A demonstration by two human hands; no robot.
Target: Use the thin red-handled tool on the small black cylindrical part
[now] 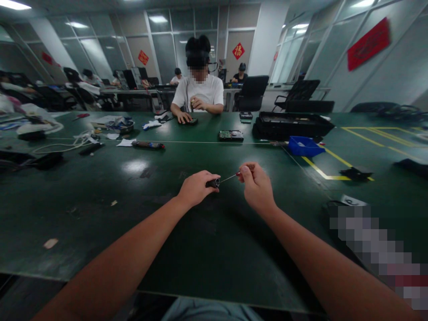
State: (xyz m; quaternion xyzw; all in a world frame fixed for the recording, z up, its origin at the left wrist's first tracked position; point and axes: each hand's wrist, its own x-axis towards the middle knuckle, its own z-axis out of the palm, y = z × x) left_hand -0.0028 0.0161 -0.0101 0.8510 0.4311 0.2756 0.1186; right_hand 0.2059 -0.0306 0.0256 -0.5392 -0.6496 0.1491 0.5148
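Observation:
Just above the green table (160, 249), my left hand (196, 188) grips a short black cylindrical part (213, 183), its open round end turned to the right. My right hand (257, 186) is closed on the dark red handle of a thin screwdriver (228, 177). The metal shaft points left, with its tip at or very near the cylinder's open end; whether it touches inside I cannot tell. The fingers of my left hand partly cover the cylinder.
Across the table a person (198, 91) handles a dark box-shaped part. A circuit board unit (231, 135), a long black case (292, 126) and a blue bin (306, 146) stand at the back right. A dark tool (148, 145) lies back left, near cables (72, 145).

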